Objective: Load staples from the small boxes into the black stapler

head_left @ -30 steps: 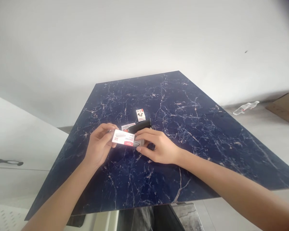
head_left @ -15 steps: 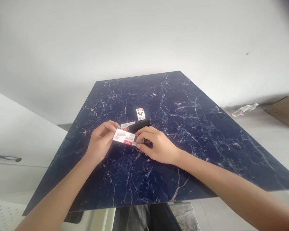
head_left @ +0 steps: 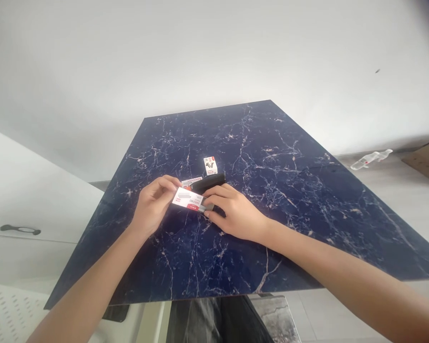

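Observation:
My left hand (head_left: 155,202) pinches the left end of a small white and red staple box (head_left: 188,199), held above the table with its printed face up. At the box's right end, the fingers of my right hand (head_left: 236,212) close on a grey strip of staples (head_left: 208,205) that sticks partly out. My right fingers hide much of the strip. Just behind the box lies a black stapler (head_left: 210,181) with an orange part at its left end. Another white and red printed item (head_left: 191,182) shows behind the stapler, mostly covered.
A small white box with a picture of black clips (head_left: 210,165) stands behind the stapler on the dark blue marbled table (head_left: 236,133). A white cabinet with a dark handle (head_left: 20,230) is at the left. On the floor at right are a clear plastic bottle (head_left: 370,159) and some cardboard (head_left: 427,159).
The view has shifted slightly. Both hands keep their grip on the box and the staple strip, and the box has turned a little. The stapler and the clip box look unmoved on the table.

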The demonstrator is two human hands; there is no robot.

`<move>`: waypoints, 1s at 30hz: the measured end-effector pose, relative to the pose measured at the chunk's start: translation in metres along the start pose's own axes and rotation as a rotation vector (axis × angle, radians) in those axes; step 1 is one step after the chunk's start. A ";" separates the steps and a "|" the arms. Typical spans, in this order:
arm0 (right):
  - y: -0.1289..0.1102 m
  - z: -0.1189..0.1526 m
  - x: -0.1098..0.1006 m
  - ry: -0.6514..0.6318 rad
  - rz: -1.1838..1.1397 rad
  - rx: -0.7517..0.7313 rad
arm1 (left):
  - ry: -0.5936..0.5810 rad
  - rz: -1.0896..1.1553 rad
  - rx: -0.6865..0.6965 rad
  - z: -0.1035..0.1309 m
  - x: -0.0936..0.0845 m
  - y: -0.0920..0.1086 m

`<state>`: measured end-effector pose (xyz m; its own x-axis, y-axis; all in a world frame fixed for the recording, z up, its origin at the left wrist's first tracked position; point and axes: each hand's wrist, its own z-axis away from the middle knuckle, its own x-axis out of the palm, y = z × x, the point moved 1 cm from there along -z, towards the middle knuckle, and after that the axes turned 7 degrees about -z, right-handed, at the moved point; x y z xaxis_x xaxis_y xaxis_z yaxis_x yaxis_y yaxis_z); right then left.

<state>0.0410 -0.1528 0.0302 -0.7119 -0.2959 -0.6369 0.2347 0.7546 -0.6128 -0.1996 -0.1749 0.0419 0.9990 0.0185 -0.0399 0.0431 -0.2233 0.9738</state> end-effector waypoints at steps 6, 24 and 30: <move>-0.001 -0.002 0.001 -0.019 0.026 -0.010 | -0.052 -0.097 0.008 0.000 0.001 0.000; -0.002 0.007 0.006 -0.162 0.237 -0.131 | -0.132 -0.339 0.020 -0.001 -0.002 -0.005; -0.003 0.007 0.008 -0.128 0.073 -0.028 | -0.153 -0.371 0.025 -0.002 -0.002 -0.003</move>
<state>0.0389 -0.1618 0.0234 -0.6029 -0.3109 -0.7348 0.2628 0.7922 -0.5508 -0.2017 -0.1720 0.0393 0.9055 -0.0423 -0.4222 0.3993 -0.2519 0.8815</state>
